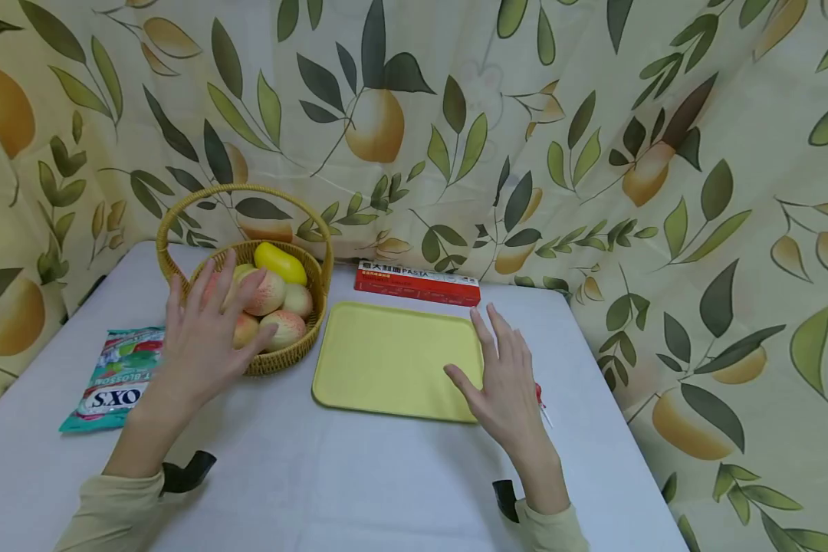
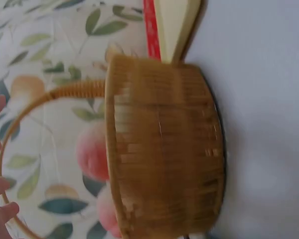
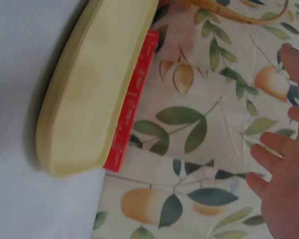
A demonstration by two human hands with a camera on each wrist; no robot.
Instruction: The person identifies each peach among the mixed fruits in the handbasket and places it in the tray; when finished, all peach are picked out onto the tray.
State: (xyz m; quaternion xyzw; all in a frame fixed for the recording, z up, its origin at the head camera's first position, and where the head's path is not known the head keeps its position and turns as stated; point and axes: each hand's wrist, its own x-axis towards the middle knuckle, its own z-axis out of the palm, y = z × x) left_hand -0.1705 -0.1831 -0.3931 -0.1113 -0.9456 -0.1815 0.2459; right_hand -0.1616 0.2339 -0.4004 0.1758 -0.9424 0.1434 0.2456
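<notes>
My left hand (image 1: 207,337), fingers spread, hovers before the wicker basket (image 1: 286,360) and hides part of it. Inside the basket lie several peaches (image 1: 286,328) and a yellow oblong fruit (image 1: 280,263). In the left wrist view, the basket's woven side (image 2: 164,149) fills the middle, with fingertips at the left edge. Over the right edge of a yellow tray (image 1: 393,360) is my right hand (image 1: 507,383), its fingers extended and nothing held. The right wrist view shows that hand (image 3: 284,174) apart from the tray (image 3: 94,89).
A teal snack bag (image 1: 113,383) lies left of the basket, partly behind the left forearm. Behind the tray is a red pasta box (image 1: 417,285). Something small and red (image 1: 539,394) shows beside the right hand, mostly hidden. A fruit-patterned curtain (image 1: 455,115) stands behind the white table (image 1: 359,475).
</notes>
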